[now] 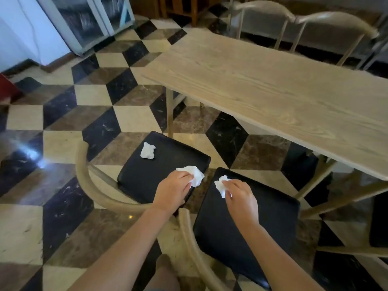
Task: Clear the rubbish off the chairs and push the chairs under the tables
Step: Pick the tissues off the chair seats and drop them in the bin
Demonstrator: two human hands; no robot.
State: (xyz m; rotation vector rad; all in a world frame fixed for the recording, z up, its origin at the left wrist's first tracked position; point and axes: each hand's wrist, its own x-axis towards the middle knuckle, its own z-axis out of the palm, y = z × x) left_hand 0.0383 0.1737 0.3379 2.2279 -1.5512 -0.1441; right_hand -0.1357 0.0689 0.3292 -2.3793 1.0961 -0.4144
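Two pale wooden chairs with black seat pads stand side by side, pulled out from the long wooden table. My left hand pinches a crumpled white tissue at the near right corner of the left chair's seat. My right hand grips a second crumpled tissue at the far left corner of the right chair's seat. A third crumpled tissue lies loose on the far part of the left seat, apart from both hands.
The floor is a glossy black, brown and cream cube-pattern tile. Two more pale chairs stand behind the table's far side. A glass-fronted cabinet is at the back left. A red object sits at the left edge.
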